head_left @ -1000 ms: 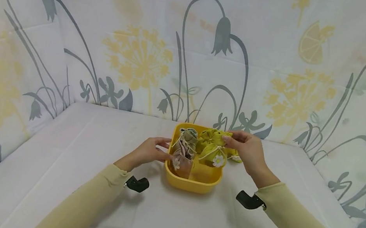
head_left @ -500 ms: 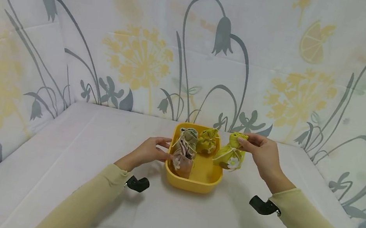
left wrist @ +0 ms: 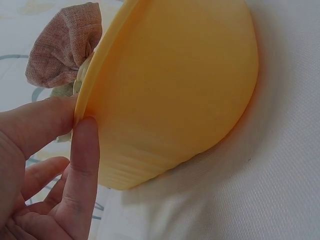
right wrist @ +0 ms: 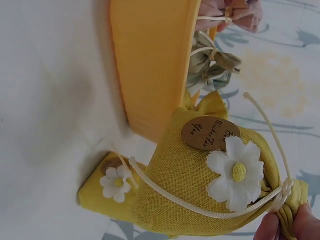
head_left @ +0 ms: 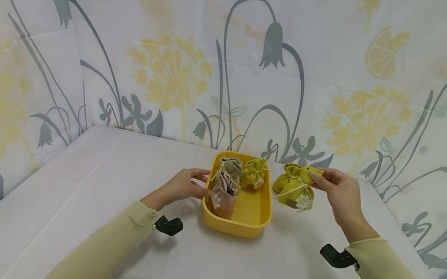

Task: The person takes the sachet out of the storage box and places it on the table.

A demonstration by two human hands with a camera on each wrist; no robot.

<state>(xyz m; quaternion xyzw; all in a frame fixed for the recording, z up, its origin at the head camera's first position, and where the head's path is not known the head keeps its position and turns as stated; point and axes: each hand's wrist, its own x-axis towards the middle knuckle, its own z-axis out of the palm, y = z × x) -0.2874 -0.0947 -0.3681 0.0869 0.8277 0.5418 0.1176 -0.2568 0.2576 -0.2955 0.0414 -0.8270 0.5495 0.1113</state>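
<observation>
My left hand pinches the left rim of a yellow plastic tub; the left wrist view shows thumb and finger on either side of that rim. My right hand pinches the gathered neck of a yellow-green drawstring pouch, just right of the tub. This pouch carries a white fabric flower and a brown oval tag, and its cord dangles. Behind it, partly hidden, a second yellow-green pouch lies on the table. Inside the tub sits another yellow-green pouch, at the back right.
A pink pouch and a grey-green pouch fill the tub's left side. White cloth covers the table, and a flower-printed curtain hangs right behind it. Black wrist cameras sit under both wrists.
My right hand has carried the yellow-green pouch rightward, from over the tub to beside it, in front of the pouch on the table. My left hand has stayed at the rim.
</observation>
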